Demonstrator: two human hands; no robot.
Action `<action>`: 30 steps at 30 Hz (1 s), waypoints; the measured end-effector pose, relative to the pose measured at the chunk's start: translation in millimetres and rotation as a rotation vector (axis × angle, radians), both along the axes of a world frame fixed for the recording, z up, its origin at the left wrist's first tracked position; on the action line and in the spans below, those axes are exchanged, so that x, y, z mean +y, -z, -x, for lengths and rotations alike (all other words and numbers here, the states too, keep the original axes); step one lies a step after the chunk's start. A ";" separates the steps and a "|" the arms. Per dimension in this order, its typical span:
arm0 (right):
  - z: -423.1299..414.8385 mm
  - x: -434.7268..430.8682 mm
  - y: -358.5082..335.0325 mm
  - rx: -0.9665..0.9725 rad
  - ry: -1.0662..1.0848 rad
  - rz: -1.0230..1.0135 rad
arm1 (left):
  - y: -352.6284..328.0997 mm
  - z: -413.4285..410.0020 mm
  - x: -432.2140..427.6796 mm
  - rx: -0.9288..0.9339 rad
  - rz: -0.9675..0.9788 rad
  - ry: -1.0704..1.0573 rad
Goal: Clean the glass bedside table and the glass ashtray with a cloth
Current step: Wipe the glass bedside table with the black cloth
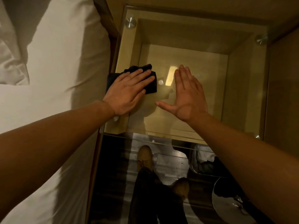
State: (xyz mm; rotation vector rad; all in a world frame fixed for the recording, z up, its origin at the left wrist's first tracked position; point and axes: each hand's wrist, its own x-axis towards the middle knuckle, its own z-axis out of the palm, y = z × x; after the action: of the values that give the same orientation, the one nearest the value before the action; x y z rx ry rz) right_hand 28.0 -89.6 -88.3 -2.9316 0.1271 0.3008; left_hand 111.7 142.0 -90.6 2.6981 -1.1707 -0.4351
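One container is seen: a wooden box compartment (186, 39) under the glass top of the table (246, 94), viewed through the glass. Its contents cannot be made out past the glare and reflections.

Left to right:
- bed (56, 62) with white sheets, set just beside the table's left edge.
- dark cloth (151, 87), laid on the left part of the glass near that edge.
- left hand (127, 91), pressed flat on the cloth with fingers straight and close together; the cloth is not gripped, only held down.
- right hand (187, 92), laid flat on bare glass just right of the cloth and not touching it. Fingers are straight, thumb is spread out to the left, and nothing is held.

Hands are kept apart, with a gap of bare glass between them.
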 end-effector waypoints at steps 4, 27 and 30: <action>2.7 0.2 2.4 -0.044 -0.001 0.012 | 2.5 36.9 11.8 -0.015 0.001 0.001; 6.9 -0.7 10.7 -0.063 -0.006 -0.013 | 1.7 170.8 18.3 0.099 0.516 -0.448; 8.5 -3.3 4.9 -0.082 -0.023 -0.117 | -16.0 180.3 -0.8 0.441 0.748 -0.783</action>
State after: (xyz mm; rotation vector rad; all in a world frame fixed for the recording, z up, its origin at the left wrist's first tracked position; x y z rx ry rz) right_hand 19.5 -92.8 -93.2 -2.8255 0.0625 0.1850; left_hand -68.6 141.2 -74.6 2.0072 -0.0650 -0.3352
